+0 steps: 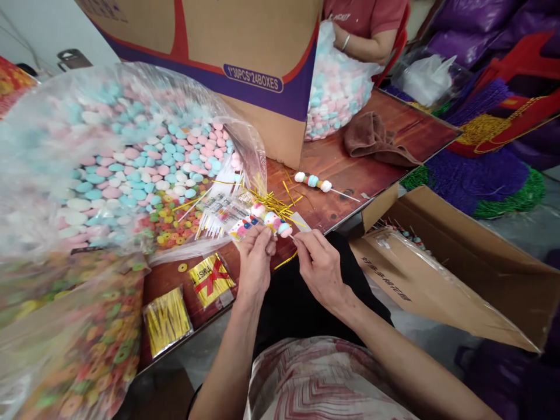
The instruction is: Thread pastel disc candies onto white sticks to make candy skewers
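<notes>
A skewer of pink, white and blue candies [272,220] spans the gap between my two hands, just over the table's front edge. My left hand [257,251] is closed on its candy end, together with what looks like a printed clear wrapper [243,227]. My right hand [318,259] pinches the thin stick at the skewer's other end, fingertips close to the last candy. Whether the candies are inside the wrapper I cannot tell. Farther back on the table lies another candy skewer [313,181] with its white stick pointing right. Loose gold twist ties [277,204] lie just beyond my hands.
An open plastic bag of pastel candies [170,154], with white sticks [210,224] and gummy rings [175,224], covers the left. Packs of twist ties [168,321] lie in front. A large carton [262,35], brown cloth [376,140], open box [459,274] and co-worker [367,29] surround the table.
</notes>
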`<action>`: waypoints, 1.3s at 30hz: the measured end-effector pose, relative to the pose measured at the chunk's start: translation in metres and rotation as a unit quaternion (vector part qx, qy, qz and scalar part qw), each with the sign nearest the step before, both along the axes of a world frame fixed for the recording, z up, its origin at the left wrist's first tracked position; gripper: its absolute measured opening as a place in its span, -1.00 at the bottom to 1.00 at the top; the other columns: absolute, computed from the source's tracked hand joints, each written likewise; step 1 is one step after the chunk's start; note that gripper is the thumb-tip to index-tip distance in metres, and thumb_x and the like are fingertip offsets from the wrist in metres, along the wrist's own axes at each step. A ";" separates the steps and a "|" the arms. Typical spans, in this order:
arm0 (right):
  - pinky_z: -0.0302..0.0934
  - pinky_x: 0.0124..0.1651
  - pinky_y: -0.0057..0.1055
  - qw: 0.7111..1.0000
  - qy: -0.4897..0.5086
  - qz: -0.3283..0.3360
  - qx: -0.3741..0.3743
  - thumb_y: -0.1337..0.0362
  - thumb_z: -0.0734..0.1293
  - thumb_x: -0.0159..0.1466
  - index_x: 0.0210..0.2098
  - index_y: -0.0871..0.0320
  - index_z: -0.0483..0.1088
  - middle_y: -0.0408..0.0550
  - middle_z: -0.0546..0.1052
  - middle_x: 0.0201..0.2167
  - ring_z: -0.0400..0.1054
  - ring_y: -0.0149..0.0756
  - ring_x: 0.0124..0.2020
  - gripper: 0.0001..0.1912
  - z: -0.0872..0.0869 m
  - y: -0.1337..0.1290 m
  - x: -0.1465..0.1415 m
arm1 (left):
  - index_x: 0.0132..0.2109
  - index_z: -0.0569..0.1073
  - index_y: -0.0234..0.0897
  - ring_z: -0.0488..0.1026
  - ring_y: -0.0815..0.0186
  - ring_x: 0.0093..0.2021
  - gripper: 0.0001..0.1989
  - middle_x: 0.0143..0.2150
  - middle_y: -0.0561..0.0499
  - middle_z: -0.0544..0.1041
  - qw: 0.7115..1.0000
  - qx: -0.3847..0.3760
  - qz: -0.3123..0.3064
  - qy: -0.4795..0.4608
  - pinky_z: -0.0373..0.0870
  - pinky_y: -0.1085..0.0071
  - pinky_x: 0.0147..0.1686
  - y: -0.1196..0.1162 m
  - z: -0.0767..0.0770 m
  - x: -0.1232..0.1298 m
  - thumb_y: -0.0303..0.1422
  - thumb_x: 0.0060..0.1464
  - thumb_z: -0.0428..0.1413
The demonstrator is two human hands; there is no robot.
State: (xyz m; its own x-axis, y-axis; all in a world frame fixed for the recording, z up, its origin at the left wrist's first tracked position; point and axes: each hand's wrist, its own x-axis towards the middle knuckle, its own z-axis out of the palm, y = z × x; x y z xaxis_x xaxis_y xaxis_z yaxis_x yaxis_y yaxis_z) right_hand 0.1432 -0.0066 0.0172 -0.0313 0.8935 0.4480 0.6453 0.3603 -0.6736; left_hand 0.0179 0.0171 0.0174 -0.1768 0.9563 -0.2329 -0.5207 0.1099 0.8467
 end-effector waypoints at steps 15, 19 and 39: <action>0.35 -0.29 -0.48 0.997 -0.066 -0.001 0.033 0.43 0.12 0.46 0.09 0.10 0.52 0.02 0.52 -0.32 0.43 -0.35 -0.39 -0.60 -0.002 -0.002 0.004 | -0.42 0.38 -0.28 0.16 0.55 -0.57 -0.64 -0.52 0.15 0.33 1.000 -0.020 -0.002 -0.018 0.12 0.56 -0.55 -0.006 0.002 0.006 -0.19 -0.06 0.38; 0.30 -0.37 -0.50 0.995 -0.087 -0.006 0.046 0.41 0.12 0.47 0.06 0.14 0.54 -0.02 0.45 -0.40 0.37 -0.37 -0.45 -0.61 -0.001 -0.001 0.006 | -0.29 0.44 -0.26 0.40 0.47 -0.43 -0.61 -0.40 0.08 0.49 0.999 -0.025 0.011 -0.021 0.32 0.53 -0.40 -0.001 0.003 0.007 -0.03 0.02 0.32; 0.44 -0.06 -0.38 0.994 0.044 0.061 -0.074 0.39 0.17 0.45 0.19 0.10 0.49 0.04 0.60 -0.19 0.52 -0.28 -0.22 -0.58 -0.006 -0.006 0.000 | -0.18 0.47 -0.22 0.48 0.14 0.19 -0.83 0.06 -0.10 0.59 0.980 0.031 0.008 -0.197 0.41 0.47 -0.27 0.008 0.006 0.010 -0.24 0.20 0.24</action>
State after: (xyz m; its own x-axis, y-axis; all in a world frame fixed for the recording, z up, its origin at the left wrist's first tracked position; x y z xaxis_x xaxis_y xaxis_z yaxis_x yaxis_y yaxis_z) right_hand 0.1434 -0.0122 0.0111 -0.1106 0.9414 0.3187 0.5383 0.3263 -0.7770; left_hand 0.0280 0.0253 0.0238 -0.1005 0.9684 -0.2284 -0.8093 0.0540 0.5848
